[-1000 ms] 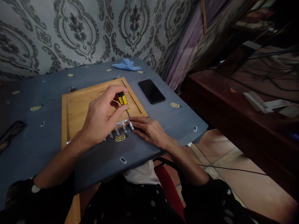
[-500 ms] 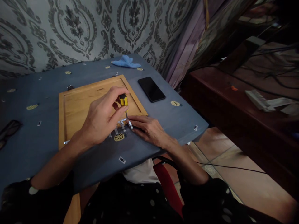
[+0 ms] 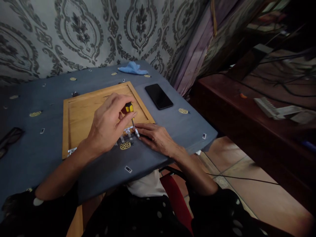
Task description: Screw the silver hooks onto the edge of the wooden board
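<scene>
My left hand (image 3: 105,123) is closed around the black-and-yellow handle of a screwdriver (image 3: 129,107). The screwdriver stands nearly upright, its shaft reaching down to a silver cabinet hinge (image 3: 127,130) at the near edge of a framed wooden panel (image 3: 108,86). My right hand (image 3: 158,136) rests low at the panel's near right corner, its fingertips against the hinge's right end, the thumb side by the hinge arm. Exactly where the screwdriver tip sits is too small to tell. Another silver hinge (image 3: 71,151) is at the panel's near left corner, partly behind my left forearm.
A black phone (image 3: 158,96) lies right of the panel on the blue patterned tablecloth (image 3: 197,126). A blue cloth (image 3: 133,67) is at the back. Dark glasses (image 3: 11,140) lie at far left. Metal pieces (image 3: 122,138) lie near the hinge. A dark red wooden surface (image 3: 222,95) stands at right.
The view has shifted slightly, showing more of the left hinge. My left hand still grips the screwdriver at the same hinge, and my right hand stays in place.
</scene>
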Demonstrator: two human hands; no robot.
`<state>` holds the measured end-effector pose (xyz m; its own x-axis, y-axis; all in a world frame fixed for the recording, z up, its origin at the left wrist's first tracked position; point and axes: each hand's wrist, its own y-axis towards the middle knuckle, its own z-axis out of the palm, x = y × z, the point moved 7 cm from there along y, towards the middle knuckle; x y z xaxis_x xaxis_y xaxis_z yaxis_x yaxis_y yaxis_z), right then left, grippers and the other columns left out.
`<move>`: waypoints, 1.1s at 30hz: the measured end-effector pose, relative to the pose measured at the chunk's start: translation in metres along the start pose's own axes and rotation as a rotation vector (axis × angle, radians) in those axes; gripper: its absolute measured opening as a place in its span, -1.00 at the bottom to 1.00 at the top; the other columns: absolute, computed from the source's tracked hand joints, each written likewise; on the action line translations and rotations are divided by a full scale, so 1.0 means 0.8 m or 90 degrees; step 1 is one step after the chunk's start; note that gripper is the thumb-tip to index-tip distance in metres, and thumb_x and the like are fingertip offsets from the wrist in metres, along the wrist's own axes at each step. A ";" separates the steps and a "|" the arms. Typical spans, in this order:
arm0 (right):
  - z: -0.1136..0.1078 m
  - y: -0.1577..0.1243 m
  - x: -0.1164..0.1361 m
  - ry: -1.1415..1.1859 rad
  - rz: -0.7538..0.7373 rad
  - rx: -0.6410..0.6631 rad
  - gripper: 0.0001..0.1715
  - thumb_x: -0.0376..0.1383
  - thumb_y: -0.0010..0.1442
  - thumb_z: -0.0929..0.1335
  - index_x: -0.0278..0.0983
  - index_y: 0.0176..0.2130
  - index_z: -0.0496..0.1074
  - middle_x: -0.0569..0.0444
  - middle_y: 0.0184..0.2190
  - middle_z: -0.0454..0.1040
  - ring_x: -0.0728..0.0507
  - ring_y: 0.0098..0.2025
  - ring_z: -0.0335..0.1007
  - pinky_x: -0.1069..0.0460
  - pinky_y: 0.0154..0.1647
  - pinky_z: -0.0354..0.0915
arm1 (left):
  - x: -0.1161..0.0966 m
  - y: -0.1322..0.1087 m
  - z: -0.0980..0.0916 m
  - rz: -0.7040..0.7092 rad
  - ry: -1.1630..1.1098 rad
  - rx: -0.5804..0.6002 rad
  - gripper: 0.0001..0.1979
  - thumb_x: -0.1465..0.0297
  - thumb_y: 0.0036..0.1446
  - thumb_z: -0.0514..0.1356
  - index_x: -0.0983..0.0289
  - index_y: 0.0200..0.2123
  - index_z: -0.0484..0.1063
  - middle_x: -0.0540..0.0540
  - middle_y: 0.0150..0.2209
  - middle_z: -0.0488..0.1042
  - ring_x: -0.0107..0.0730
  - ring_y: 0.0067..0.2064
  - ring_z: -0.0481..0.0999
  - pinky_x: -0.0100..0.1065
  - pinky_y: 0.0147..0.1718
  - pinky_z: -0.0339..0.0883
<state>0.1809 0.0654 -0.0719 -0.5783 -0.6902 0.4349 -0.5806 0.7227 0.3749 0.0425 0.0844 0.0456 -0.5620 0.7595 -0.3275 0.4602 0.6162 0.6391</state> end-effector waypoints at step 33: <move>0.000 0.000 -0.002 0.014 0.013 0.004 -0.57 -0.33 0.42 0.33 -0.16 0.23 0.46 -0.07 0.23 0.51 -0.23 0.21 0.50 -0.21 0.18 0.48 | 0.004 0.011 0.013 0.002 -0.029 0.018 -0.77 0.47 0.29 0.25 0.21 0.01 0.48 0.05 -0.16 0.57 -0.43 -0.27 0.57 -0.38 -0.28 0.54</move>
<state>0.1818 0.0666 -0.0729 -0.5775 -0.6739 0.4608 -0.5718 0.7368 0.3609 0.0520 0.0940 0.0427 -0.5285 0.7700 -0.3575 0.4812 0.6186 0.6211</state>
